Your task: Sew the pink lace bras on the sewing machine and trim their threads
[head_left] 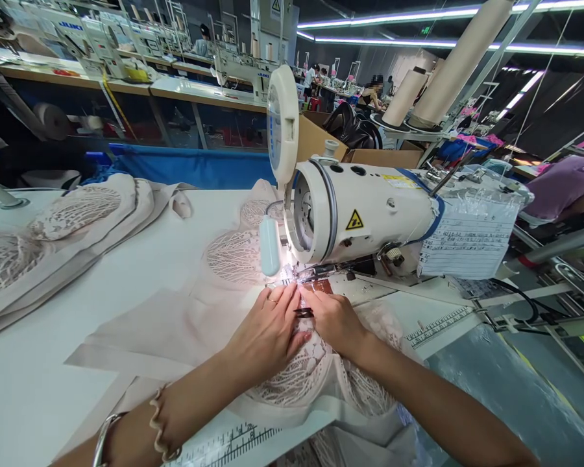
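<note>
A white industrial sewing machine stands on the white table. Beige lace garment fabric lies under its needle area, lit by the machine lamp. My left hand lies flat on the fabric, fingers stretched toward the needle, a ring on one finger. My right hand presses the fabric just right of it, fingertips at the presser foot. A small dark object sits between the two hands; what it is I cannot tell.
More beige lace pieces are piled at the table's left. A paper sheet in plastic hangs on the machine's right end. Thread cones stand behind. Rulers are printed on the table edge. Other workers sit at far machines.
</note>
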`<state>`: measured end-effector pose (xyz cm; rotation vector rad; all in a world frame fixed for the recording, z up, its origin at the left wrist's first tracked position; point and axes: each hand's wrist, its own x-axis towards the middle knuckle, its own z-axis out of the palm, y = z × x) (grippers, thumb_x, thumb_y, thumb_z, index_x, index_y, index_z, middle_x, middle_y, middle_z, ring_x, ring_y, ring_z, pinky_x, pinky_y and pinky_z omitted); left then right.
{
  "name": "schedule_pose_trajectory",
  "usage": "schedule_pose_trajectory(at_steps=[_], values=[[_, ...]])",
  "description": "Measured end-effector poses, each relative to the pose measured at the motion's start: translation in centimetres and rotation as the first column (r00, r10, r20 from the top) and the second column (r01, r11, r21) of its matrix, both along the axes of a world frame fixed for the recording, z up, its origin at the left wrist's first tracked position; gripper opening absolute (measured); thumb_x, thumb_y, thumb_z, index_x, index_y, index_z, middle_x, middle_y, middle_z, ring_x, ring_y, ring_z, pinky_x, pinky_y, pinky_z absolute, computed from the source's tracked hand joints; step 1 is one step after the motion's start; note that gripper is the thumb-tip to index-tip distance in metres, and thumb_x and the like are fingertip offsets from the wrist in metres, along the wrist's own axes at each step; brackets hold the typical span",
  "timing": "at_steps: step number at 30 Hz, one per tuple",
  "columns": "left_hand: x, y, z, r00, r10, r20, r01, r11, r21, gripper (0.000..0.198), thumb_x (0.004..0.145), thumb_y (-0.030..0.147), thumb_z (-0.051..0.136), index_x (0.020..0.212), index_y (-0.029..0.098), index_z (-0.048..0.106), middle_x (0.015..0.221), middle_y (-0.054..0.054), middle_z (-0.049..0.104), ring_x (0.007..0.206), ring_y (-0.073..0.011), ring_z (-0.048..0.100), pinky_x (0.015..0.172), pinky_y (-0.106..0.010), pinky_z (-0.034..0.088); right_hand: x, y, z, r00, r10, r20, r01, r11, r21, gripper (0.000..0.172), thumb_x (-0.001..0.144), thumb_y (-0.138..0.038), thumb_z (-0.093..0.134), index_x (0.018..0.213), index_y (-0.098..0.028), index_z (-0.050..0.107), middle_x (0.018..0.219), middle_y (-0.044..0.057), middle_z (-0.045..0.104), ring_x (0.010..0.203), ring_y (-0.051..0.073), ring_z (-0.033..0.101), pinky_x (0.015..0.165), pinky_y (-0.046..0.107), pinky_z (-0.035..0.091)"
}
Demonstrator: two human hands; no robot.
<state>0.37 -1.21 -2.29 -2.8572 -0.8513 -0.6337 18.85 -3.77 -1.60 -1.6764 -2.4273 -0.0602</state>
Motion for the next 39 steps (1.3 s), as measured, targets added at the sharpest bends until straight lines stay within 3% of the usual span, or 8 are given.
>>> schedule_pose_trajectory(at_steps=[5, 12, 16, 20, 23, 27, 34, 39], values=[[-0.1, 0.0, 0.1, 0.999, 0.020, -0.046, -0.018, 0.998, 0.052, 0.064, 0.101, 0.050, 0.038, 0.135, -0.002, 0.053, 0.135, -0.024, 0.061, 0.119, -0.0367, 0.055, 0.103, -0.049, 0.033, -0.1, 0.1, 0.6, 0.999, -0.031, 0.026, 0.033, 0.997, -0.064, 0.050, 0.090, -0.004, 0.041, 0.137, -0.009, 0.059, 0.101, 0.013, 0.075, 0.087, 0.023, 0.072, 0.079, 0.031, 0.057], [-0.1, 0.2, -0.2, 0.997, 0.049, -0.064, -0.045, 0.997, 0.070, 0.065, 0.102, 0.051, 0.035, 0.136, -0.001, 0.054, 0.138, -0.023, 0.060, 0.121, -0.0366, 0.055, 0.102, -0.051, 0.035, -0.2, 0.4, 1.1, 0.998, -0.046, 0.040, 0.049, 0.995, -0.085, 0.052, 0.090, -0.003, 0.042, 0.140, -0.011, 0.056, 0.094, 0.012, 0.074, 0.082, 0.022, 0.071, 0.076, 0.029, 0.055], [-0.1, 0.1, 0.0, 0.996, 0.060, -0.062, -0.053, 0.994, 0.098, 0.064, 0.103, 0.051, 0.035, 0.134, -0.001, 0.056, 0.137, -0.024, 0.060, 0.122, -0.0370, 0.056, 0.103, -0.052, 0.039, -0.3, 0.4, 1.5, 0.998, -0.063, 0.015, 0.064, 0.993, -0.101, 0.040, 0.093, -0.004, 0.042, 0.127, -0.012, 0.062, 0.093, 0.011, 0.073, 0.083, 0.022, 0.070, 0.074, 0.029, 0.052], [-0.1, -0.3, 0.6, 0.982, -0.083, -0.168, 0.105, 0.986, 0.130, 0.038, 0.101, 0.024, 0.039, 0.116, 0.001, 0.066, 0.124, -0.021, 0.067, 0.122, -0.0351, 0.058, 0.107, -0.048, 0.041, 0.2, 0.2, 1.9, 0.988, -0.154, -0.024, 0.150, 0.981, -0.126, 0.018, 0.092, -0.009, 0.050, 0.105, -0.013, 0.062, 0.090, 0.009, 0.069, 0.075, 0.022, 0.066, 0.066, 0.029, 0.048], [-0.2, -0.5, 0.7, 0.961, -0.150, -0.231, 0.167, 0.984, 0.058, 0.036, 0.091, 0.012, 0.047, 0.123, 0.004, 0.061, 0.132, -0.021, 0.062, 0.127, -0.0363, 0.055, 0.107, -0.048, 0.043, 1.0, 0.0, 2.0, 0.990, -0.081, -0.117, 0.070, 0.993, -0.095, 0.024, 0.087, -0.005, 0.053, 0.107, -0.016, 0.062, 0.102, 0.008, 0.066, 0.081, 0.019, 0.065, 0.070, 0.026, 0.048], [-0.6, 0.3, 0.4, 0.971, -0.188, -0.150, 0.176, 0.980, -0.088, 0.041, 0.084, 0.011, 0.057, 0.125, 0.009, 0.059, 0.138, -0.021, 0.056, 0.133, -0.0415, 0.048, 0.104, -0.056, 0.044, 1.5, 0.1, 1.9, 0.978, 0.045, -0.205, -0.059, 0.997, -0.059, 0.033, 0.087, -0.002, 0.049, 0.110, -0.020, 0.065, 0.107, 0.006, 0.064, 0.090, 0.017, 0.064, 0.078, 0.024, 0.049], [-1.6, 2.8, 1.1, 0.952, -0.292, 0.089, 0.304, 0.935, -0.182, 0.040, 0.083, -0.007, 0.044, 0.108, 0.015, 0.066, 0.125, -0.013, 0.065, 0.123, -0.0285, 0.056, 0.096, -0.047, 0.052, 0.9, 1.3, 1.6, 0.989, 0.061, -0.132, -0.060, 0.998, 0.016, 0.030, 0.090, -0.004, 0.047, 0.109, -0.018, 0.066, 0.106, 0.008, 0.067, 0.089, 0.020, 0.064, 0.076, 0.027, 0.049], [-2.2, 3.9, 2.2, 0.936, -0.319, 0.152, 0.345, 0.918, -0.197, 0.044, 0.084, -0.005, 0.039, 0.109, 0.017, 0.067, 0.125, -0.010, 0.066, 0.120, -0.0246, 0.058, 0.101, -0.045, 0.050, 0.6, 2.4, 1.4, 0.997, 0.049, -0.060, -0.048, 0.998, 0.029, 0.021, 0.090, -0.005, 0.051, 0.092, -0.017, 0.067, 0.094, 0.008, 0.069, 0.083, 0.020, 0.063, 0.075, 0.028, 0.048]])
